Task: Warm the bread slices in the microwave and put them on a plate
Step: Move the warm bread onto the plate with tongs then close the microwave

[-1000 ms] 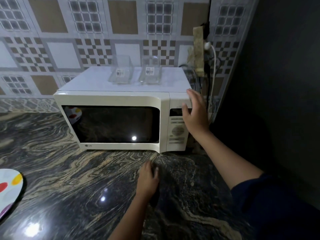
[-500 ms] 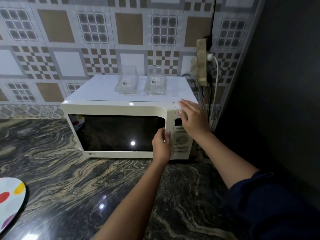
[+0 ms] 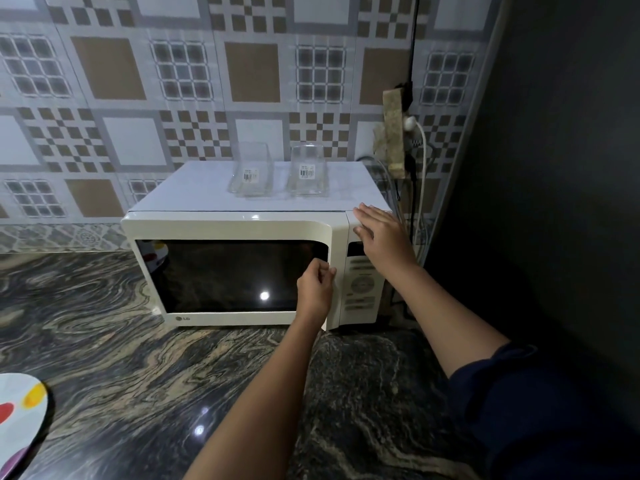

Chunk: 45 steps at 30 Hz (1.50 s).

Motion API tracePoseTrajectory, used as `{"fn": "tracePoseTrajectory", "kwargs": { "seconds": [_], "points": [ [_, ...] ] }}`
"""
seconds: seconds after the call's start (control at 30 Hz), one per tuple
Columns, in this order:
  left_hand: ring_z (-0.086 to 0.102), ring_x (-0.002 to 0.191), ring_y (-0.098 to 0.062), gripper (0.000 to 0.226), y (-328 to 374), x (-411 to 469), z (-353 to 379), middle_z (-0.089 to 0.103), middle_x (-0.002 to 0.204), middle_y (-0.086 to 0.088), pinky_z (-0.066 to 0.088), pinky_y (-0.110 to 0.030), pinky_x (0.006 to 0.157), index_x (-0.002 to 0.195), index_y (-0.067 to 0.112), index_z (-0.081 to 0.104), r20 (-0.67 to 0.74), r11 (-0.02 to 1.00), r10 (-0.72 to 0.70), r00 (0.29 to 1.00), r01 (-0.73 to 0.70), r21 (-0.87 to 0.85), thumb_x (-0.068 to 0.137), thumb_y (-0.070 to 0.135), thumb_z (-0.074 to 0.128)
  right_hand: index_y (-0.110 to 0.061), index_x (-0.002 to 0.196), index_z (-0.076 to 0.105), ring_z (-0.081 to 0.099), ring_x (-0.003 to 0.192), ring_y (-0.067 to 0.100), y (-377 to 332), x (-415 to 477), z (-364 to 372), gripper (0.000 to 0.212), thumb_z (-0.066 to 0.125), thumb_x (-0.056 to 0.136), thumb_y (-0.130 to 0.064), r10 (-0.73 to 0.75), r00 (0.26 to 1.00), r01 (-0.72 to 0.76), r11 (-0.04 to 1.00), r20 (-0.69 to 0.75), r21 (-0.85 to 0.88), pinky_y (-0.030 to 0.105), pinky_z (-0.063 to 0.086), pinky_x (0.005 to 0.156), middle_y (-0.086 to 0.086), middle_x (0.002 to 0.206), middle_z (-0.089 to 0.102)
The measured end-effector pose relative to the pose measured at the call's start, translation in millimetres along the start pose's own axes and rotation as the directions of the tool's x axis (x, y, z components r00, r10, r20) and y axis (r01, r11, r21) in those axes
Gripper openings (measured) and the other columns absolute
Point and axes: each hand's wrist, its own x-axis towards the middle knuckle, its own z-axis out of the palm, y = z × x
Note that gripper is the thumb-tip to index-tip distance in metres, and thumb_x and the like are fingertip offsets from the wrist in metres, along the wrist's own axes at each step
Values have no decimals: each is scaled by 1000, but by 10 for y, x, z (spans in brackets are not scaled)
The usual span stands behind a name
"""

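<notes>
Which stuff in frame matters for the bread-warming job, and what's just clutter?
In use: microwave; door, its right edge gripped by the left hand; right hand flat on the top right corner; spotted plate on the counter. No bread visible.

Lying about: left clear container and right clear container on the microwave; wall socket board.

The cream-white boxy microwave (image 3: 242, 230) has a black glass door window (image 3: 225, 275). The polished stone surface (image 3: 121, 358) is near-black, swirled with tan and grey veins. The glazed wall tiles (image 3: 173, 81) show brown, white and grey squares and checks. The round white plate (image 3: 17, 410) bears red, yellow and purple spots
</notes>
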Motion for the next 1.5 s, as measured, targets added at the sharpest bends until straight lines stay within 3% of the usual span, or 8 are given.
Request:
{"fn": "tracePoseTrajectory", "kwargs": {
  "seconds": [0.07, 0.33, 0.43, 0.53, 0.77, 0.97, 1.1, 1.5],
  "points": [
    [44, 64, -17, 15, 16, -13, -14, 47, 63, 2, 47, -38, 61, 78, 11, 51, 16, 1000, -6, 1000, 6, -11, 92, 15, 54, -4, 131, 50, 38, 135, 21, 8, 4, -7, 38, 51, 93, -9, 5, 1000, -5, 1000, 8, 5, 33, 21, 116, 11, 141, 47],
    [39, 53, -4, 26, -172, -544, -288, 47, 61, 4, 33, -17, 51, 68, 23, 46, 47, 995, 94, 994, -93, -17, 90, 20, 59, -10, 141, 38, 23, 142, 19, -142, -48, -54, 44, 43, 97, -16, 110, 987, -101, 991, 115, -86, 31, 8, 117, 6, 152, 30],
    [41, 58, -10, 26, -60, -750, -365, 45, 62, 1, 35, -21, 53, 68, 24, 45, 21, 995, 98, 995, -98, 25, 92, 20, 56, -11, 142, 37, 15, 144, 21, -364, -160, -120, 46, 43, 97, -24, 211, 954, -241, 962, 212, 130, 34, 12, 118, 8, 154, 24],
    [47, 66, -18, 19, -29, -1038, -485, 50, 69, -6, 46, -38, 62, 74, 19, 49, 5, 998, 48, 999, -48, 29, 93, 20, 52, -13, 134, 47, 39, 132, 20, -564, -407, -285, 41, 46, 96, -28, 166, 930, -301, 855, 328, 422, 30, 32, 106, 7, 142, 45],
    [54, 71, -11, 12, 20, -1668, -792, 62, 80, 2, 38, -14, 57, 92, 17, 59, -122, 999, 21, 992, -15, 45, 96, 20, 49, -15, 124, 59, 55, 112, 8, -1056, -1156, -433, 34, 54, 93, -28, 3, 961, -137, 872, 275, 469, 15, 40, 90, 0, 126, 61],
    [59, 102, -18, 30, -48, -2187, -1327, 64, 110, -3, 48, -34, 81, 116, 11, 60, -175, 999, -48, 983, 47, -7, 97, 29, 46, -4, 110, 66, 57, 112, 16, -1578, -1490, -400, 27, 60, 90, -20, -236, 958, 138, 878, 164, 459, 23, 45, 94, 8, 120, 63],
    [54, 89, 9, 15, -48, -2553, -1684, 57, 98, 25, 46, -19, 76, 102, 44, 50, -232, 996, -27, 972, 7, -87, 97, 32, 44, -4, 110, 63, 54, 110, 13, -2067, -1712, -273, 27, 61, 89, -20, -352, 920, 233, 844, 173, 483, 21, 47, 91, 8, 122, 59],
    [48, 121, -7, 40, -334, -2728, -2994, 50, 134, 11, 42, -26, 99, 139, 23, 43, -328, 998, -38, 944, 54, 41, 101, 27, 31, 0, 92, 52, 49, 90, 24, -3547, -1973, 191, 14, 58, 86, -11, -384, 894, 290, 888, 228, 358, 36, 42, 78, 10, 92, 55]
  ]
}}
